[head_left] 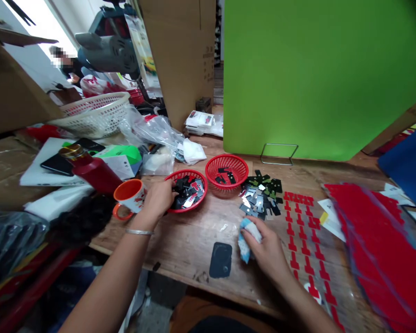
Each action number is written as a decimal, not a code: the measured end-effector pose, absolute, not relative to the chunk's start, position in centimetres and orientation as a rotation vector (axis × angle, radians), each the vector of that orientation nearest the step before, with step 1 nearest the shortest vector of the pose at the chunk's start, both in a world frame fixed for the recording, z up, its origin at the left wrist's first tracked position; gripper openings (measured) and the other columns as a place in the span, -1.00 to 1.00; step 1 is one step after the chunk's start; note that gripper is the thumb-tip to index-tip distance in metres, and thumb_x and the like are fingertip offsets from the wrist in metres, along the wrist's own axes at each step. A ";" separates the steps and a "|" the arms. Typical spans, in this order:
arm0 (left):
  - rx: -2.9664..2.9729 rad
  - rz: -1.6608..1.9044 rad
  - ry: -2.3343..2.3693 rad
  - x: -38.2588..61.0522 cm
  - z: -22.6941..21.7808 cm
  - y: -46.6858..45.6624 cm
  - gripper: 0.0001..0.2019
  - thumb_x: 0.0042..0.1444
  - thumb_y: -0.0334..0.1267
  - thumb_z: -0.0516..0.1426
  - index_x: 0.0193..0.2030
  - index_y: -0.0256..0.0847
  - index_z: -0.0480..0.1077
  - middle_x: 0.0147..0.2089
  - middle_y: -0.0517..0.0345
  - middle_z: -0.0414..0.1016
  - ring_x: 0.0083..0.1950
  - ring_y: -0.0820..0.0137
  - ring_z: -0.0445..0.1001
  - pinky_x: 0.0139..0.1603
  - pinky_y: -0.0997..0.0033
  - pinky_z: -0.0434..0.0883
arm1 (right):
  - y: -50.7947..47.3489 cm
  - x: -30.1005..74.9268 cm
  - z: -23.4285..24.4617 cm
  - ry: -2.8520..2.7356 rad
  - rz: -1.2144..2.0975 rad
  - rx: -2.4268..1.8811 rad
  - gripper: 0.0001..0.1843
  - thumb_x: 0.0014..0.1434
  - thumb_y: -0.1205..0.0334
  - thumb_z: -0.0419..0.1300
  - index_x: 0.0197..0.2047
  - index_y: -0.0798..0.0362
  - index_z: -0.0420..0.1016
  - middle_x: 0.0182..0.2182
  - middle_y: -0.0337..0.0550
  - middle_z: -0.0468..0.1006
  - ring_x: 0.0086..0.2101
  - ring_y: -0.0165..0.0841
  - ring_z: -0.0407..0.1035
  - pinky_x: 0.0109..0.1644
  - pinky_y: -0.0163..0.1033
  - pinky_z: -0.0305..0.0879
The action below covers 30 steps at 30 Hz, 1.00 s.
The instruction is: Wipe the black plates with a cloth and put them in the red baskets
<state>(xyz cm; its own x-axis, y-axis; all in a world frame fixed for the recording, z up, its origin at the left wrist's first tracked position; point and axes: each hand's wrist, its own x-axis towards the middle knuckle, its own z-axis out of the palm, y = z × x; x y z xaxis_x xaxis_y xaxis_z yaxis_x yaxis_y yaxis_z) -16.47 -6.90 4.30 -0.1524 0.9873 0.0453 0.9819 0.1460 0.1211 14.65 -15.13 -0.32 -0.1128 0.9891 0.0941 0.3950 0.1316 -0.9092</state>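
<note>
My left hand [160, 198] reaches over the near left rim of a red plastic basket [204, 196]. Its fingers are curled and closed at a heap of flat black and silvery metal pieces [190, 190]; the fingertips are partly hidden, so what they pinch does not show. In my right hand [265, 243] a crumpled blue and white cloth [244, 240] is gripped, just above or on the wooden table. A dark rounded rectangular pad [221, 260] lies left of the cloth. Beyond my right hand, loose metal pieces [260, 199] form a pile.
Another red basket [227, 159] holds a few dark pieces. Rows of red T-shaped pieces [305, 247] lie on the right, beside red sheets [384, 249]. An orange-and-white mug [131, 194] and a red bottle [93, 171] are near my left arm. A green board [319, 78] stands behind.
</note>
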 end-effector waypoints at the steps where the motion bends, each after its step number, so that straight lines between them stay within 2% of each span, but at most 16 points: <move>1: 2.011 0.180 2.361 -17.0 3.9 -7.1 -0.73 0.00 -0.28 0.14 -0.13 -0.26 0.47 -0.17 -0.17 0.54 -0.09 0.04 0.46 -0.17 0.26 0.33 | -14.1 14.1 -0.1 -1.752 0.832 -1.324 -0.62 0.13 0.28 0.10 0.03 0.09 0.40 0.00 -0.01 0.46 0.00 -0.16 0.34 0.08 -0.09 0.25; 3: 2.018 0.207 2.356 -17.7 3.4 -7.2 -0.78 0.00 -0.26 0.14 -0.19 -0.24 0.46 -0.19 -0.14 0.53 -0.10 0.07 0.46 -0.17 0.27 0.32 | -11.6 12.9 0.3 -1.958 0.615 -1.286 -0.44 0.08 0.42 0.05 0.19 0.07 0.27 0.18 0.00 0.28 0.12 -0.17 0.22 0.13 -0.08 0.20; 5: 2.014 0.271 2.328 -17.9 3.2 -7.2 -0.82 -0.02 -0.26 0.16 -0.24 -0.22 0.44 -0.22 -0.09 0.53 -0.12 0.11 0.45 -0.17 0.30 0.31 | -8.9 11.6 0.7 -2.128 0.453 -1.386 -0.26 0.02 0.49 0.05 0.30 0.05 0.09 0.28 0.01 0.10 0.06 -0.17 0.28 0.02 -0.11 0.29; 6: 2.003 0.300 2.316 -18.0 3.2 -7.2 -0.83 -0.04 -0.25 0.17 -0.26 -0.21 0.42 -0.23 -0.06 0.53 -0.13 0.13 0.45 -0.18 0.31 0.31 | -7.7 11.0 0.9 -2.226 0.380 -1.450 -0.24 0.02 0.49 0.05 0.31 0.04 0.06 0.29 0.02 0.08 0.01 -0.17 0.33 -0.05 -0.13 0.33; 8: 1.958 0.350 2.294 -18.2 3.2 -7.1 -0.84 -0.05 -0.25 0.17 -0.29 -0.20 0.40 -0.27 -0.01 0.53 -0.18 0.18 0.46 -0.22 0.34 0.30 | -5.8 10.1 1.3 -2.344 0.290 -1.509 -0.36 0.09 0.45 0.04 0.26 -0.01 0.14 0.20 0.00 0.25 -0.09 -0.19 0.39 -0.16 -0.18 0.33; 11: 1.855 0.441 2.272 -18.4 3.3 -7.3 -0.79 -0.05 -0.26 0.16 -0.23 -0.21 0.42 -0.35 0.09 0.53 -0.27 0.25 0.47 -0.29 0.39 0.28 | -5.1 9.9 1.6 -2.394 0.245 -1.530 -0.61 0.19 0.38 0.00 0.07 -0.02 0.37 -0.07 -0.02 0.46 -0.22 -0.21 0.43 -0.27 -0.21 0.28; 14: 1.742 0.630 2.253 -18.2 3.7 -8.1 -0.72 -0.05 -0.25 0.16 -0.14 -0.20 0.46 -0.40 0.13 0.54 -0.32 0.27 0.49 -0.31 0.39 0.30 | -6.6 10.9 1.8 -2.433 0.226 -1.547 -0.67 0.17 0.41 0.01 -0.05 -0.03 0.45 -0.16 -0.03 0.47 -0.26 -0.21 0.43 -0.33 -0.24 0.23; 17: 1.488 1.023 2.085 -17.1 4.0 -9.2 -0.71 -0.08 -0.19 0.19 -0.18 -0.24 0.51 -0.32 0.06 0.57 -0.30 0.26 0.51 -0.26 0.35 0.39 | -8.8 12.7 1.9 -2.492 0.261 -1.549 -0.63 0.13 0.45 0.02 -0.06 -0.07 0.45 -0.14 -0.08 0.48 -0.24 -0.24 0.43 -0.33 -0.27 0.22; 19: 1.254 1.249 1.866 -16.1 3.9 -10.0 -0.64 -0.14 -0.15 0.24 -0.19 -0.30 0.49 -0.29 0.03 0.57 -0.34 0.28 0.52 -0.26 0.31 0.45 | -10.1 13.9 2.0 -2.486 0.308 -1.518 -0.55 0.09 0.46 0.02 0.02 -0.07 0.39 -0.06 -0.09 0.45 -0.22 -0.24 0.43 -0.29 -0.25 0.25; 22: 1.036 1.369 1.678 -14.8 3.3 -10.7 -0.57 -0.24 -0.19 0.29 -0.19 -0.36 0.46 -0.35 0.06 0.54 -0.41 0.34 0.51 -0.26 0.28 0.48 | -11.9 15.2 2.1 -2.310 0.383 -1.437 -0.42 0.03 0.42 0.06 0.16 0.01 0.21 0.07 0.01 0.33 -0.18 -0.20 0.40 -0.21 -0.18 0.30; 24: 1.011 1.372 1.695 -14.6 2.7 -10.9 -0.55 -0.27 -0.24 0.30 -0.16 -0.37 0.46 -0.37 0.10 0.52 -0.41 0.37 0.51 -0.24 0.30 0.49 | -13.0 15.5 2.3 -2.113 0.446 -1.420 -0.49 0.02 0.36 0.08 0.09 0.04 0.21 -0.03 0.01 0.38 -0.21 -0.21 0.39 -0.22 -0.17 0.31; 27: 1.063 1.319 1.783 -14.9 2.1 -10.9 -0.52 -0.21 -0.27 0.27 -0.07 -0.35 0.44 -0.33 0.08 0.53 -0.36 0.33 0.54 -0.21 0.29 0.49 | -14.6 15.5 2.7 -1.882 0.557 -1.390 -0.74 0.06 0.29 0.12 -0.13 0.01 0.30 -0.26 -0.12 0.44 -0.30 -0.26 0.37 -0.25 -0.22 0.30; 30: 1.124 1.220 1.841 -15.1 2.5 -10.9 -0.56 -0.16 -0.27 0.24 -0.07 -0.31 0.44 -0.29 0.06 0.54 -0.34 0.28 0.55 -0.21 0.28 0.49 | -15.9 15.2 3.0 -1.760 0.758 -1.349 -0.85 0.09 0.26 0.14 -0.21 0.01 0.35 -0.31 -0.17 0.47 -0.31 -0.29 0.37 -0.26 -0.27 0.29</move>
<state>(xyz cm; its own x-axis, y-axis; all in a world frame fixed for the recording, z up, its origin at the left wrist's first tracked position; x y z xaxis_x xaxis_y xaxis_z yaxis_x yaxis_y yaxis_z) -15.12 -10.88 2.53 -0.4204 0.9055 -0.0581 0.2994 0.1989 0.9332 15.16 -15.85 2.99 -0.1354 0.9656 0.2220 0.5024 0.2600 -0.8246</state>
